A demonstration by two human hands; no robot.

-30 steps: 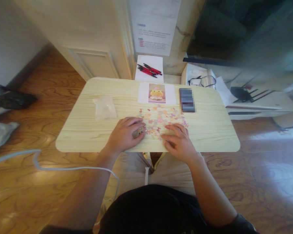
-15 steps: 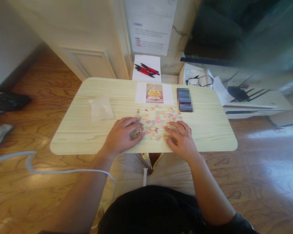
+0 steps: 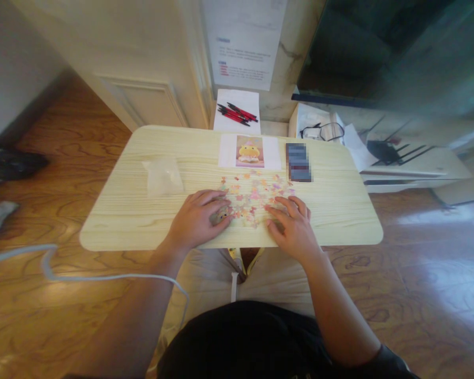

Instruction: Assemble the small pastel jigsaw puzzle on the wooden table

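Observation:
Small pastel jigsaw puzzle pieces (image 3: 255,192) lie scattered over the middle of a light wood-grain table (image 3: 114,210). At their left edge rests my left hand (image 3: 199,217), fingers apart and curved, with a few pieces showing in the gap between thumb and fingers. My right hand (image 3: 294,226) lies at the right edge of the pieces, fingers spread and bent, the fingertips touching or close to some of them. Behind the pieces is a white sheet with a printed picture (image 3: 250,151) of a yellow figure.
A clear plastic bag (image 3: 165,177) lies on the table's left side, and a blurred-out dark rectangle (image 3: 299,162) at the right rear. Beyond the far edge, several red-and-black pens (image 3: 237,113) rest on white paper. A cable (image 3: 114,276) crosses above my left forearm.
My right hand has shifted very slightly left, its fingertips moving a little among the pieces. My left hand stays in place.

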